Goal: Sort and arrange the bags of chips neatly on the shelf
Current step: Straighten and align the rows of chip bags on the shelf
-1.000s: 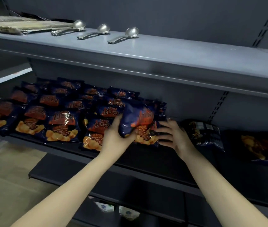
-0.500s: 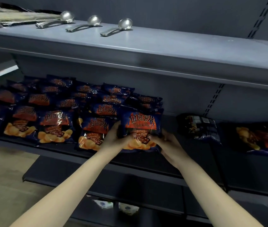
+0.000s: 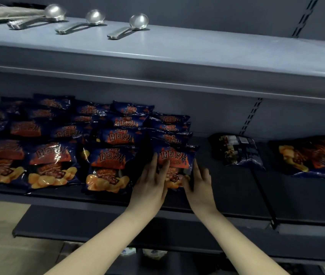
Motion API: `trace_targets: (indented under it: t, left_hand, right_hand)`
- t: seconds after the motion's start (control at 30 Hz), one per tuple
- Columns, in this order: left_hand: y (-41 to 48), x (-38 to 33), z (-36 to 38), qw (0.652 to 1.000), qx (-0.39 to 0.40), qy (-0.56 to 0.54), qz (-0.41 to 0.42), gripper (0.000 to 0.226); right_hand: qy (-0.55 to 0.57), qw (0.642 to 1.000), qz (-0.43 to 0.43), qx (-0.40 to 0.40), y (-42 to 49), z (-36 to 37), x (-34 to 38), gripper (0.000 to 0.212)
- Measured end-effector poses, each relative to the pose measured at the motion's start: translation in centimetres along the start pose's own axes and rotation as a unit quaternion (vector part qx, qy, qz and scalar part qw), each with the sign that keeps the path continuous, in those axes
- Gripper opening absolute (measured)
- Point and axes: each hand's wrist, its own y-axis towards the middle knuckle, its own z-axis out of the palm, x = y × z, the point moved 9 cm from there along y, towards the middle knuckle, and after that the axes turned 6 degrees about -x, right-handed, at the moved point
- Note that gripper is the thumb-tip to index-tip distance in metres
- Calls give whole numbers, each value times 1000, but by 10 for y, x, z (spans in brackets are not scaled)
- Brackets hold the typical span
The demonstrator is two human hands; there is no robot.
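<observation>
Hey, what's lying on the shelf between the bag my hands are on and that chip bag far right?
In the head view, one dark bag, flat on the shelf, apart from both.

The chip bags (image 3: 106, 167) were dark blue with red-orange panels and golden-yellow crisps printed below, one bag (image 3: 236, 148) was mostly black, the shelves (image 3: 177, 56) were matt grey, and the ladles (image 3: 137, 21) were shiny silver.
</observation>
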Motion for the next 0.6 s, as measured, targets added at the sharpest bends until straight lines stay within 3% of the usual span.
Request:
trace_targets:
  t: [0.4,0.6]
  left_hand:
    - [-5,7,18,999,50,12,7,92]
    - [-18,3,20,999,30,-24,6,91]
  right_hand:
    - [-96,995,-21,-25,4,7,0,65]
    - [-131,991,-14,-9,3,11,-3,77]
